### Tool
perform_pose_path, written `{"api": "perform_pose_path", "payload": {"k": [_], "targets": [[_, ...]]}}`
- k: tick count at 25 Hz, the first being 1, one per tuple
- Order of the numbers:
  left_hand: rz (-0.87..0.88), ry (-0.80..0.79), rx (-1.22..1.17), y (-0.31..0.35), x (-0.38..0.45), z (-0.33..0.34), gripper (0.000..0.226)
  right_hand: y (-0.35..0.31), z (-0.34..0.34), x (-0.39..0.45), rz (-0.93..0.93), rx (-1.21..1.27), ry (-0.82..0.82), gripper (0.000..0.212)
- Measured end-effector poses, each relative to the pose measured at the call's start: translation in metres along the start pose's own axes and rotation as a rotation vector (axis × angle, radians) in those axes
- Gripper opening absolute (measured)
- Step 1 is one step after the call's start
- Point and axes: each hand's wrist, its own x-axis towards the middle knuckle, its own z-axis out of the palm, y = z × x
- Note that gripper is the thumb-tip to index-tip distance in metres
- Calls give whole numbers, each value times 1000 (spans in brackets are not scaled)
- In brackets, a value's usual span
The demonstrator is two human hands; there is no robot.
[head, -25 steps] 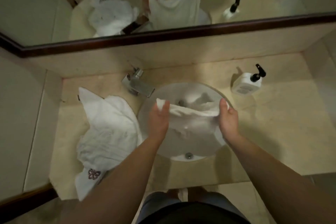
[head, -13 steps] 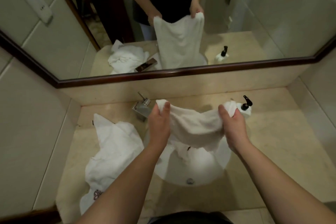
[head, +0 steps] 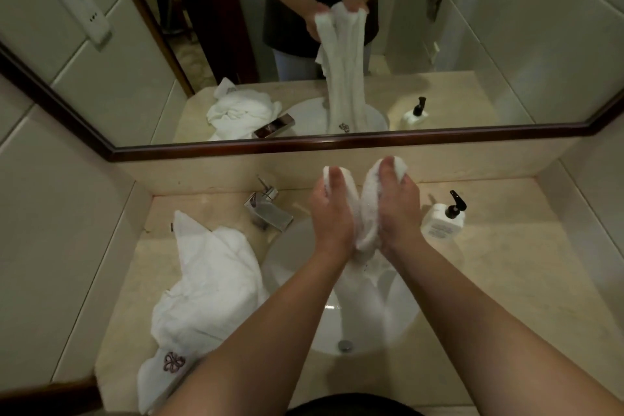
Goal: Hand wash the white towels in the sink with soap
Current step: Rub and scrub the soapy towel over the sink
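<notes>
Head view showed 2 hands raised above the sink, left hand and right hand each with its grip closed on the gathered top edge of 1 white towel, which hung into the basin. It looked soft, wet and heavy, best held bunched near that edge. A second towel lay on the tabletop, soap bottle beside.

My view is dim and warm-tinted, soft all over, with wide-angle bending at the edges and my forearms casting faint shadows.
</notes>
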Motion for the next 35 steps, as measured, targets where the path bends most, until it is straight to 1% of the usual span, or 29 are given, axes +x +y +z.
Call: {"api": "perform_pose_path", "payload": {"k": [1,3,5,6,8,9,10,11,12,14,15,16,17,18,20,22,23,24,26,28,29,30,31,32,33,34,35], "targets": [[-43,19,-37,0,0,7,37,0,5,3,-33,-33,29,34],[-97,99,-58,-1,6,15,33,8,10,11,-19,-95,70,34],[-130,182,-35,-4,17,17,34,21,10,13,49,-162,17,35],[-167,225,-25,-6,23,17,35,32,8,9,49,-213,-36,37],[-295,299,-59,-12,35,14,32,46,3,-5,-8,-280,-108,37],[-372,310,-79,-17,38,15,32,47,2,-10,-35,-275,-113,36],[-440,303,-88,-20,37,16,36,45,0,-8,-34,-258,-84,37],[-469,281,-81,-22,31,19,38,40,1,-1,-5,-243,-16,37],[-451,245,-64,-24,25,23,35,36,2,14,49,-229,70,37],[-289,118,-58,-29,11,27,34,33,2,48,201,-169,214,36],[-200,45,-68,-33,5,28,34,34,3,60,273,-129,257,37],[-146,5,-58,-35,2,27,33,40,5,65,328,-102,256,39],[-120,13,-28,-38,2,25,33,48,7,64,352,-106,220,40],[-125,63,-15,-39,3,25,35,55,8,58,346,-148,148,41],[-211,213,-50,-33,7,25,45,57,5,33,280,-249,-8,44],[-335,332,-83,-27,14,24,52,54,-6,10,111,-367,-99,48],[-400,342,-82,-26,16,23,53,52,-11,1,19,-419,-136,48],[-454,325,-91,-29,17,22,54,49,-14,0,-28,-452,-154,50],[-474,246,-105,-34,9,27,56,45,-11,22,1,-453,-114,57],[-373,161,-48,-32,1,32,56,39,-4,44,71,-433,-77,63],[-331,174,-18,-28,5,30,55,39,-2,44,75,-422,-84,64],[-329,222,15,-22,12,26,53,43,-2,38,54,-425,-119,65],[-355,268,22,-16,18,22,52,48,-3,27,27,-447,-171,64],[-374,283,20,-13,22,17,52,52,-6,17,3,-476,-221,63],[-369,255,35,-15,22,15,51,52,-5,14,-17,-481,-241,62],[-347,189,80,-15,15,17,51,49,-3,21,-34,-468,-209,63],[-331,124,106,-14,5,21,52,45,1,33,-8,-428,-153,64]]}}
